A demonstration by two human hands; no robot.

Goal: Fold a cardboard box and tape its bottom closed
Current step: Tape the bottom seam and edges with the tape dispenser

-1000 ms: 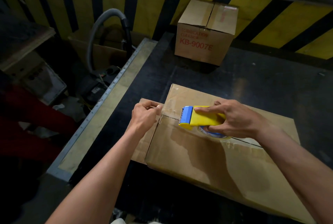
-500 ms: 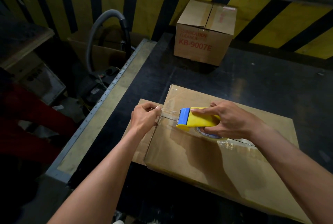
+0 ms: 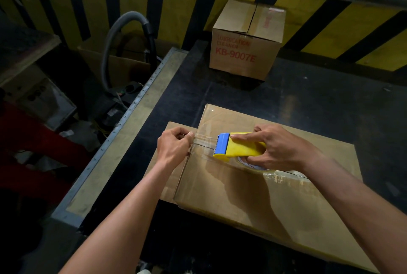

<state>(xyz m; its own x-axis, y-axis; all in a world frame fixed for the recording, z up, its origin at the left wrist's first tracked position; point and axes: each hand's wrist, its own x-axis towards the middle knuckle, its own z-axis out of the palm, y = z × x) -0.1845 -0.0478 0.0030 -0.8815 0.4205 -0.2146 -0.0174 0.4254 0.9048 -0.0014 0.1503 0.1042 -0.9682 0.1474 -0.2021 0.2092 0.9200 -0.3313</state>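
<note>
the left hand (image 3: 175,146) pinches the end of the clear tape (image 3: 203,142) at the nine o'clock edge of the cardboard box (image 3: 231,203), which lies on the dark tabletop (image 3: 330,106). at three o'clock of that hand, the right hand (image 3: 284,148) grips the yellow tape dispenser (image 3: 239,146) on the box's seam. a printed box (image 3: 244,53) stands at twelve o'clock.

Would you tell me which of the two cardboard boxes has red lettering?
The far box by the striped wall, printed KB-9007E; the near box being taped shows no print.
</note>
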